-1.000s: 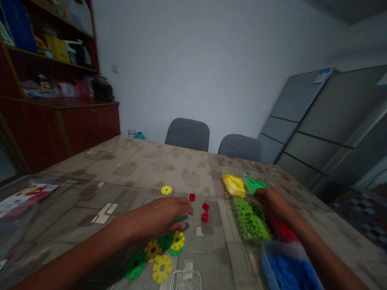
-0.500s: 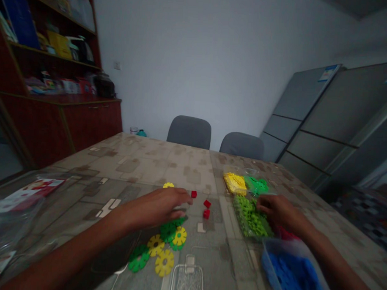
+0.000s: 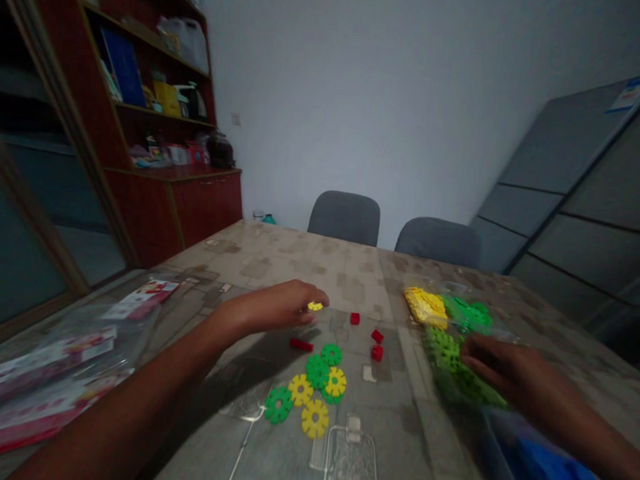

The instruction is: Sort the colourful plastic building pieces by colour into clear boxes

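Observation:
My left hand [image 3: 286, 305] reaches over the table with its fingers apart and curved above a yellow notched disc [image 3: 315, 306], which shows beneath the fingertips. Whether the fingers touch it, I cannot tell. Below that hand lie a red elongated piece [image 3: 301, 344], several green notched discs [image 3: 278, 405] and yellow ones [image 3: 314, 418], some overlapping. Small red blocks [image 3: 377, 352] lie to their right. My right hand [image 3: 491, 358] is curled at the clear box of light green pieces [image 3: 445, 346]. Anything inside its fingers is hidden.
Yellow pieces [image 3: 427, 307] and darker green pieces [image 3: 469, 314] sit behind the light green box. A clear bin of blue pieces [image 3: 558, 472] stands at the near right. Printed plastic bags [image 3: 68, 364] lie on the left. Two grey chairs [image 3: 344, 216] stand beyond the table.
The view has turned left, so everything sits further right. My left hand has moved forward to the yellow disc, uncovering the red elongated piece and green discs. My right hand stays by its box.

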Demonstrator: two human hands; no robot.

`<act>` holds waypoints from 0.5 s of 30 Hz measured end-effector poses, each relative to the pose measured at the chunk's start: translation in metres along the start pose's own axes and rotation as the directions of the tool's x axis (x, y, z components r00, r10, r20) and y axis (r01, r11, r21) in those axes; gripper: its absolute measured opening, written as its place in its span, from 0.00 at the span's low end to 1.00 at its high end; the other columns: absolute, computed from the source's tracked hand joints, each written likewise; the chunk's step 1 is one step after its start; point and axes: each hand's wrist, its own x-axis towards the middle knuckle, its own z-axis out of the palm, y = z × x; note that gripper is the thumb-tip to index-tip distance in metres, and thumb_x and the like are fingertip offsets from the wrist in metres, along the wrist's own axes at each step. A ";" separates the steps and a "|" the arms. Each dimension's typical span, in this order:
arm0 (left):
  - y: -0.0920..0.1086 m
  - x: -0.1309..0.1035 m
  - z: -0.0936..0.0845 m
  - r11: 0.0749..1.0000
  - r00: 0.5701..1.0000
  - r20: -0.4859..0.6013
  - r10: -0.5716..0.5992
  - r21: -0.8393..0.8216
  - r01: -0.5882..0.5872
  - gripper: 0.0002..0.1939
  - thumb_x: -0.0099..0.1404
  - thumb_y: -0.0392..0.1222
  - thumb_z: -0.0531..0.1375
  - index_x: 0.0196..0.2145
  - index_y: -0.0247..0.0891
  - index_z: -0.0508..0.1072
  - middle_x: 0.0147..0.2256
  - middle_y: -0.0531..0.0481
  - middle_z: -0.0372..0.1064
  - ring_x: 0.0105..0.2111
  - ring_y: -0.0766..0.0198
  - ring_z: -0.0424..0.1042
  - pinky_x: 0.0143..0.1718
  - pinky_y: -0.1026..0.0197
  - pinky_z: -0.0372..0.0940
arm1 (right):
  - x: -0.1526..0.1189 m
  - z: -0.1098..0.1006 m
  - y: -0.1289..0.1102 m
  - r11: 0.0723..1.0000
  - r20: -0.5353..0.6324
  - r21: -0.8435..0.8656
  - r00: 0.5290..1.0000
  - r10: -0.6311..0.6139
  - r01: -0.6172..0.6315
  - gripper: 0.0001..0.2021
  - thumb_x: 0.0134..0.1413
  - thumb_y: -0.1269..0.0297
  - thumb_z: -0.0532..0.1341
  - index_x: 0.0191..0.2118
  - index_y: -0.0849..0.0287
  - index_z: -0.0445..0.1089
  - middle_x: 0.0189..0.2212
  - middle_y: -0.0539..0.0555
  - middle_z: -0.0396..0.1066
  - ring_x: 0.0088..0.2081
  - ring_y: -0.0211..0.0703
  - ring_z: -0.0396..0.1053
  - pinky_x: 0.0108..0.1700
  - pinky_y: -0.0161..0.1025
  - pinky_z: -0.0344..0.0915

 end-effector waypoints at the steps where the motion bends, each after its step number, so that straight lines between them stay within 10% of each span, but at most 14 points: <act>1: -0.004 0.000 0.002 1.000 1.000 0.022 -0.016 0.014 0.016 0.15 0.65 0.34 0.59 0.49 0.40 0.72 0.48 0.46 0.74 0.47 0.57 0.72 0.48 0.60 0.63 | -0.002 -0.001 -0.014 0.999 -0.011 0.042 1.000 -0.023 0.023 0.13 0.59 0.58 0.52 0.30 0.56 0.70 0.26 0.55 0.74 0.28 0.47 0.71 0.30 0.39 0.62; 9: -0.010 -0.020 0.038 0.998 0.998 0.037 -0.051 0.045 0.050 0.15 0.60 0.30 0.63 0.45 0.37 0.72 0.48 0.44 0.72 0.48 0.56 0.71 0.51 0.59 0.62 | 0.013 0.074 -0.129 0.971 0.234 0.228 0.963 -0.134 0.080 0.10 0.58 0.70 0.56 0.42 0.55 0.73 0.42 0.60 0.75 0.43 0.53 0.72 0.44 0.43 0.65; 15: 0.004 -0.023 0.063 1.000 1.000 0.012 -0.005 0.010 0.004 0.06 0.65 0.38 0.61 0.41 0.40 0.73 0.43 0.48 0.69 0.44 0.57 0.69 0.46 0.61 0.63 | 0.055 0.112 -0.149 0.980 0.137 0.195 0.988 -0.074 0.047 0.14 0.58 0.68 0.58 0.50 0.58 0.68 0.47 0.61 0.67 0.45 0.52 0.68 0.41 0.41 0.60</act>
